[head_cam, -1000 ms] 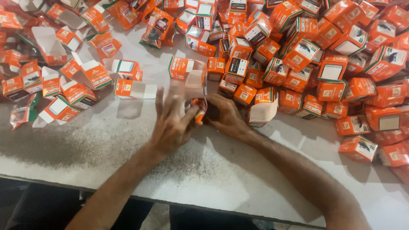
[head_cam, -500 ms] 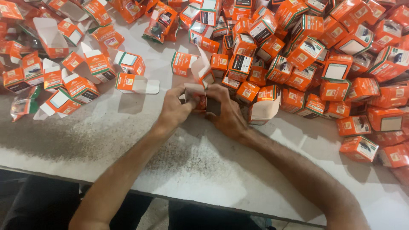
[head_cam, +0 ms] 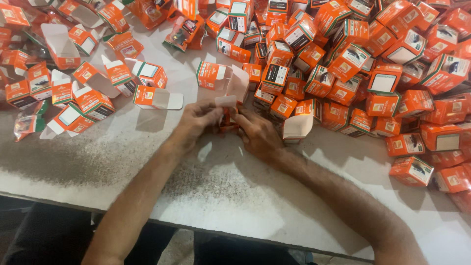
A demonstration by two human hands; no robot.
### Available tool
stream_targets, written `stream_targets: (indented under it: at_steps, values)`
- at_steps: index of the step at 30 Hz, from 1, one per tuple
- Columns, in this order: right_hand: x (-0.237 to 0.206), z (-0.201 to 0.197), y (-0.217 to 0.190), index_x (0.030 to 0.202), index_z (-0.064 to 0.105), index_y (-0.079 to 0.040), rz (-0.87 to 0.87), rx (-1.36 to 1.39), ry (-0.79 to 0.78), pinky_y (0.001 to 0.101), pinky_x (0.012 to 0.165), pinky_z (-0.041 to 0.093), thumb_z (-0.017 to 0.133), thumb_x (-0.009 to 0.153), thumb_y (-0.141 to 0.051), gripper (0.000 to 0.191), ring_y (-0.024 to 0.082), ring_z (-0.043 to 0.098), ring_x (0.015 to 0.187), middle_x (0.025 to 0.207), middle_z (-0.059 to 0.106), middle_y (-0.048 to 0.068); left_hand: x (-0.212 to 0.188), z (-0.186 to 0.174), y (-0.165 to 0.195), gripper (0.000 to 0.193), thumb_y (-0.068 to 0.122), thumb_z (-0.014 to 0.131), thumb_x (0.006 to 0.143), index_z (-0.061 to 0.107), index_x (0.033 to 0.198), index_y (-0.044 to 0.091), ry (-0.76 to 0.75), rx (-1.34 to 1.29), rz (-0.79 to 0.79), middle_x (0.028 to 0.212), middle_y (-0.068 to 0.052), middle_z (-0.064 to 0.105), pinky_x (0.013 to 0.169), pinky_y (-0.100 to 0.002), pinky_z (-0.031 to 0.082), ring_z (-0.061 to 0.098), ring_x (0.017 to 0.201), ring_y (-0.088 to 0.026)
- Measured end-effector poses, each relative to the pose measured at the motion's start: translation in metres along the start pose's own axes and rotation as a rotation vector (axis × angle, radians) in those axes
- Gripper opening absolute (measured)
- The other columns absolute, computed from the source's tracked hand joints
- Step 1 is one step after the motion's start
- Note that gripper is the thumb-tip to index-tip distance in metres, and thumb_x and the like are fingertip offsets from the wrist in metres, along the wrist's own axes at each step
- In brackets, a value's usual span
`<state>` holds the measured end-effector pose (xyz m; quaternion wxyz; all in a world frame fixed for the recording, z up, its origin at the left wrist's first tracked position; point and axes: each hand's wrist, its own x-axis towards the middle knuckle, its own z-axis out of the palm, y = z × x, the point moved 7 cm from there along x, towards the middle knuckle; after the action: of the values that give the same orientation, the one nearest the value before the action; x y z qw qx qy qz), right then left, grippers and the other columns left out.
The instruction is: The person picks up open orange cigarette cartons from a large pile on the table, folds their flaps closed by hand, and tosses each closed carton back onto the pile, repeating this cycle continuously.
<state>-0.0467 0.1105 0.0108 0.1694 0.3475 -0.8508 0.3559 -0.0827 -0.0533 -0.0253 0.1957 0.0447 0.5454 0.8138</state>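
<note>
Left hand (head_cam: 196, 122) and right hand (head_cam: 255, 133) together pinch a small orange cardboard carton (head_cam: 228, 118), its white flap raised. It looks light and crushable; best gripped by its side panels.

arms: bare to past the elbow | left hand (head_cam: 198, 122), right hand (head_cam: 257, 135): no rings | legs: dark trousers

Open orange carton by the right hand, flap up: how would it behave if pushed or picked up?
The open orange carton looks like thin folded card, so probably light and easily crushed by a firm grip. Its white flap stands open, so it likely flexes and would catch on neighbouring closed boxes. Flat-sided, it should slide rather than roll on the white table, though it may tip.
</note>
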Motion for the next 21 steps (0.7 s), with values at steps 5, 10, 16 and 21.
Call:
stream_targets:
  at_steps: [5,10,16,21]
  values:
    - [-0.002,0.003,0.005,0.127,0.055,-0.007,0.051,-0.001,-0.006,0.0473,0.083,0.055,0.070,0.083,0.003,0.047,0.040,0.067,0.102,0.111,0.067,0.018,0.010,0.011,0.000,0.023,0.012,0.071,0.097,0.068,0.117,0.000,0.102,0.329,0.072,0.097,-0.008,0.068,0.062,-0.031,0.055,0.064,0.077,-0.016]
    - [-0.005,0.004,0.013,0.116,0.048,-0.007,0.123,0.056,-0.020,0.0503,0.076,0.052,0.072,0.084,0.000,0.041,0.042,0.066,0.095,0.100,0.066,0.019,-0.020,0.039,0.027,0.031,0.011,0.059,0.103,0.065,0.133,0.002,0.060,0.667,0.598,0.136,-0.012,0.069,0.098,-0.036,0.065,0.068,0.124,-0.024]
    - [-0.003,0.003,0.021,0.120,0.043,-0.005,0.155,0.119,0.026,0.0505,0.079,0.054,0.079,0.085,-0.008,0.050,0.044,0.067,0.102,0.108,0.068,0.021,-0.042,0.053,0.041,0.044,0.009,0.077,0.090,0.061,0.130,0.000,-0.039,1.167,0.882,0.145,-0.021,0.059,0.109,-0.044,0.052,0.054,0.139,-0.040]
    - [-0.006,0.007,0.025,0.121,0.043,-0.006,0.205,0.112,-0.021,0.0501,0.080,0.054,0.079,0.085,-0.008,0.050,0.043,0.069,0.102,0.108,0.069,0.021,-0.040,0.054,0.041,0.023,0.005,0.075,0.095,0.058,0.111,0.002,0.007,1.058,0.867,0.139,-0.024,0.063,0.107,-0.043,0.055,0.059,0.137,-0.040]
